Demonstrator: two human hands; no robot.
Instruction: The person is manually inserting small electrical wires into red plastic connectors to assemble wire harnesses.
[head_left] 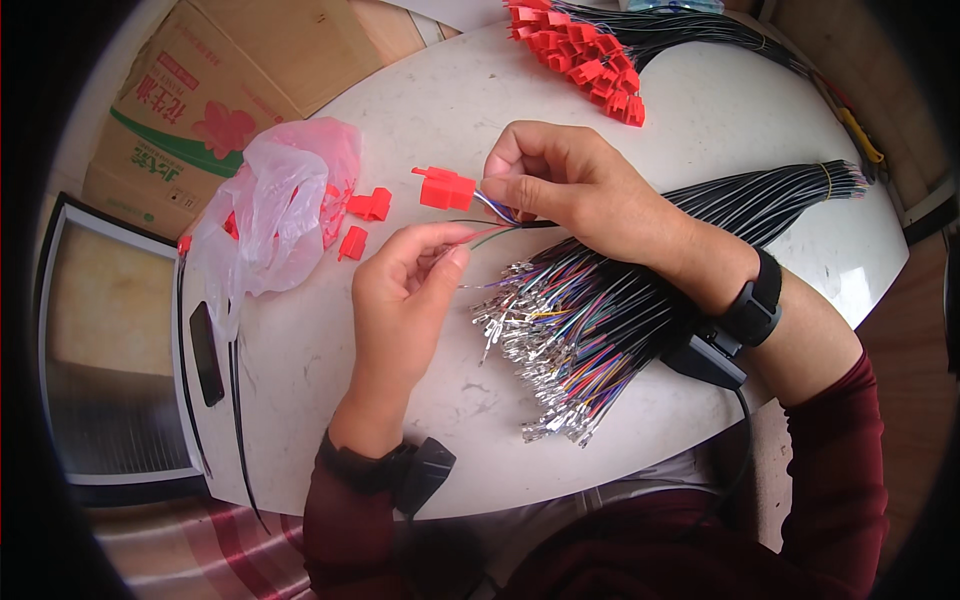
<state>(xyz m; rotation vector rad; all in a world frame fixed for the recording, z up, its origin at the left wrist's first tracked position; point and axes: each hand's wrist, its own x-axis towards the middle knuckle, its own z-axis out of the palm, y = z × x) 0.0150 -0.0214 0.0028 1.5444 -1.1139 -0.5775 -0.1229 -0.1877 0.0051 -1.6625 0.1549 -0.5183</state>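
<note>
A red plastic connector housing (pixel 446 189) hangs in the air left of my right hand (pixel 570 185), joined to a few thin coloured wires. My right thumb and forefinger pinch those wires (pixel 497 207) just behind the housing, where they fan out of a black cable (pixel 540 224). My left hand (pixel 408 290) is lower and to the left, its thumb and forefinger closed on a loose reddish wire (pixel 487 236) of the same cable. A green wire runs beside it. Below my right wrist lies a thick bundle of black cables (pixel 630 305) with metal terminals on its coloured wire ends.
Another cable bundle, ending in red housings (pixel 590 62), lies at the far edge. Loose red housings (pixel 371 204) sit beside a pinkish plastic bag (pixel 285 215) on the left. A dark phone-like object (pixel 206 355) lies near the white table's (pixel 300 400) left edge; a cardboard box (pixel 200 120) stands beyond.
</note>
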